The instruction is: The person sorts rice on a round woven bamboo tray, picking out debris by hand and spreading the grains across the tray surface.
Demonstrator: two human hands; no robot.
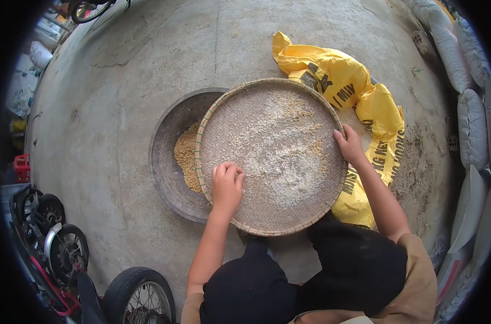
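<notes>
Watching thru the head cam, I've got the woven tray (229, 124) mid-scene, just far of the person's knees (251, 286), its R part w/ the R hand (349, 144) on it. That hand's grasping the rim on the R side, thumb showing over the edge; I can't see all of the fingers. L hand (227, 186) is over the tray's near-L part, fingers curled w/ tips drawn together. Can't tell if there's anything btwn them, or if they touch the weave.

White and tan bits (294, 173) lie spread on the tray, thickest from the middle to the near-R; its L side is mostly bare.

Tray overlaps a grey basin (161, 140) to the L, so I only see part of it; tan grain (186, 156) lies inside, next to the tray rim. On the R and far-R there's a crumpled yellow bag (379, 100) w/ blk lettering, partly behind the tray and R forearm.

All this is on a concrete floor (110, 135). Stacked pale sacks (472, 129) run along the R edge; a spoked wheel (116, 297) sits near-L.
</notes>
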